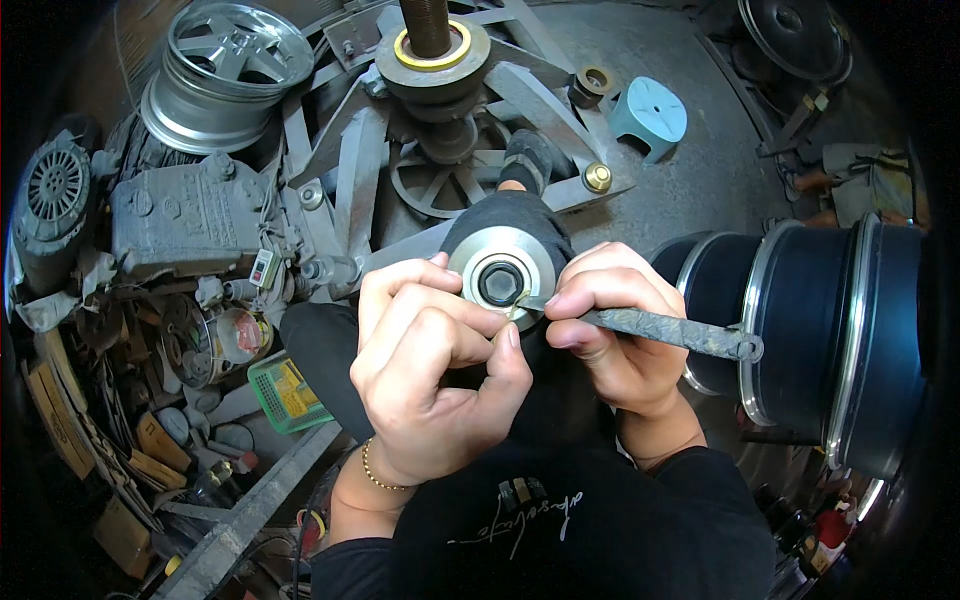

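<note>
A round silver metal disc (541, 268) with a dark hexagonal center (500, 283) lies between my hands, above my dark-clothed leg. My left hand (430, 355) is closed at the disc's left and lower edge. Its thumb and index finger pinch together where a thin pale strand (517, 308) shows; what it is made of I cannot tell. In my right hand (620, 320) is a worn, flat metal hand tool (680, 330) with a holed, rounded end. Thumb and fingers grip it, and its narrow tip reaches the disc's inner ring. Fingers partly cover the disc's lower edge.
A machine frame with a threaded upright post (427, 28) stands ahead. Silver wheel rims (225, 75) stack at far left, near a dusty motor (58, 185). Dark drum-like wheels (800, 330) lie at right. A blue stool (650, 112) and a green basket (285, 395) are nearby.
</note>
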Tool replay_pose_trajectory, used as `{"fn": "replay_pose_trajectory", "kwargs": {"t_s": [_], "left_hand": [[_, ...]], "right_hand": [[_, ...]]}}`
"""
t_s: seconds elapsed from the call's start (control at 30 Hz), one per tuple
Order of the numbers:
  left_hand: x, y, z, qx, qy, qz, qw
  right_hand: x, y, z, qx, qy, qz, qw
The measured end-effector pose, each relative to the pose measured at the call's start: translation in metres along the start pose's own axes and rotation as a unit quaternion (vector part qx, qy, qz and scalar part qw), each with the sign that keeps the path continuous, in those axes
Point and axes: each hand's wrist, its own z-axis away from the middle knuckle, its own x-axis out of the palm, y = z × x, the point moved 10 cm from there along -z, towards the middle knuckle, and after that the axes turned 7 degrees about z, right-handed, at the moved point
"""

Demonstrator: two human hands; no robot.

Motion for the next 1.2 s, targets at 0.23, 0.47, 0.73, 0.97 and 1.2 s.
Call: {"fn": "replay_pose_trajectory", "kwargs": {"t_s": [0.23, 0.47, 0.73, 0.97, 1.2], "left_hand": [[-0.0004, 0.0010, 0.0002, 0.002, 0.000, -0.011, 1.000], [-0.0032, -0.0016, 0.0004, 0.000, 0.006, -0.008, 1.000], [0.0009, 0.0021, -0.0003, 0.025, -0.016, 0.011, 1.000], [0.0004, 0.0008, 0.0009, 0.022, -0.005, 0.013, 1.000], [0.0008, 0.0002, 0.0012, 0.026, 0.008, 0.005, 1.000]], "right_hand": [[0.0011, -0.0031, -0.0009, -0.018, -0.006, 0.017, 1.000], [0.0021, -0.0047, -0.0020, -0.027, -0.005, 0.024, 0.999], [-0.0060, 0.0009, 0.0050, 0.000, 0.015, -0.007, 1.000], [-0.0067, -0.0010, 0.0034, -0.007, 0.008, 0.013, 1.000], [-0.0060, -0.0008, 0.0021, -0.008, 0.004, 0.016, 1.000]]}}
